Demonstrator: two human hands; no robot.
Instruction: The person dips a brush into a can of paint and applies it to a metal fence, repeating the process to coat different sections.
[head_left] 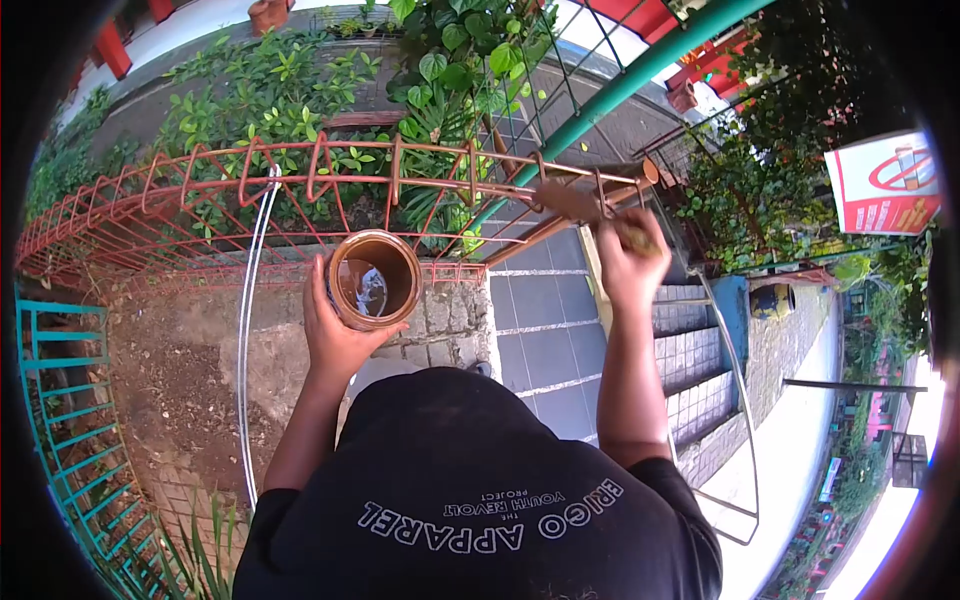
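A: Biggest first. What's in front of you?

B: Red-brown metal railing (300, 175), running left to right across my view, top bar level with my hands. Plants behind it.

A: Paint can?

B: Open paint can (373, 278), upright, brown paint inside, just below the rail. My left hand (335, 325) is wrapped around its side, fingers closed on it.

A: Brush?

B: Paintbrush (580, 205) in my right hand (628, 262), fist clenched on the handle, blurred. Its long axis slants up-left, bristles at the top bar. Right hand is nearer the rail.
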